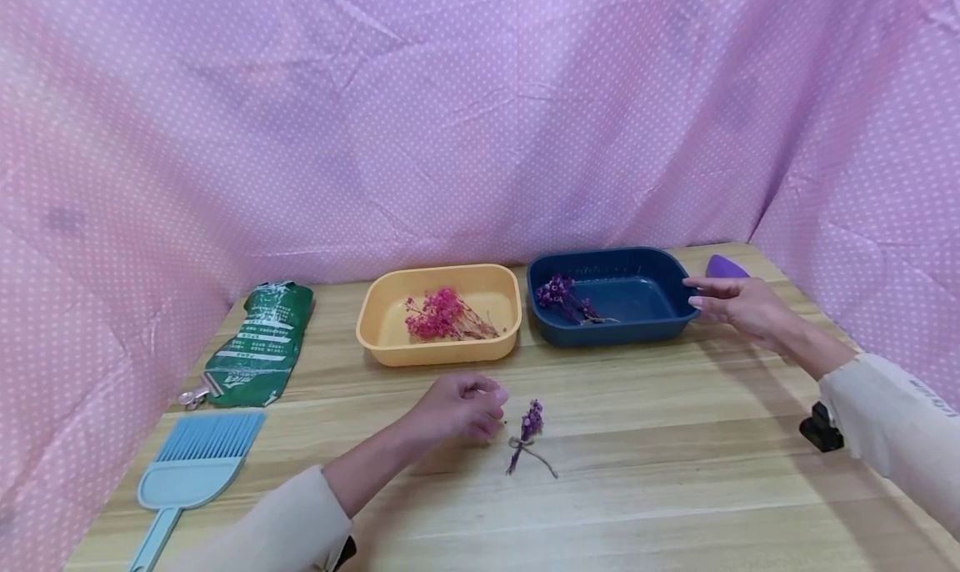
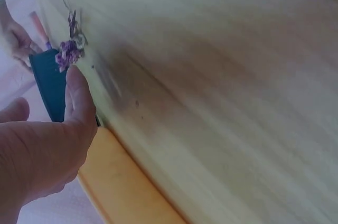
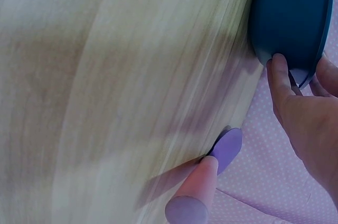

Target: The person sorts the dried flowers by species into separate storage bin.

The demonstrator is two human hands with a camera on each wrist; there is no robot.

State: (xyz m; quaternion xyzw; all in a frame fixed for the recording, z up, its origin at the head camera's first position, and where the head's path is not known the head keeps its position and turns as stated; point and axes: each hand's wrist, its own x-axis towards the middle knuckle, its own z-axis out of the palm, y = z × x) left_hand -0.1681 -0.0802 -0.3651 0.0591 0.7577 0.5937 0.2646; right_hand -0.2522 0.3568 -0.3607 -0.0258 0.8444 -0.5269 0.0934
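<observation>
My left hand [image 1: 461, 407] hovers over the table with loosely bent fingers and holds nothing. Just right of its fingertips lies a small bunch of purple dried flowers [image 1: 532, 420], tied with twine. At the right end of the dark blue tray [image 1: 611, 333], my right hand [image 1: 742, 309] pinches the rim between thumb and fingers. In the right wrist view, one fingertip [image 3: 280, 63] is against the tray's outer wall. Another purple dried bunch [image 1: 558, 295] lies inside the blue tray's left side. The yellow tray [image 1: 435, 355] beside it contains pink dried flowers [image 1: 442, 313].
On the left are a crumpled green packet [image 1: 262, 343], a metal clip [image 1: 201, 391] and a light blue brush [image 1: 191, 472]. A purple-bladed tool [image 3: 228, 147] with a pink handle lies beyond my right hand. Pink dotted cloth [image 1: 450, 122] hangs around the wooden table.
</observation>
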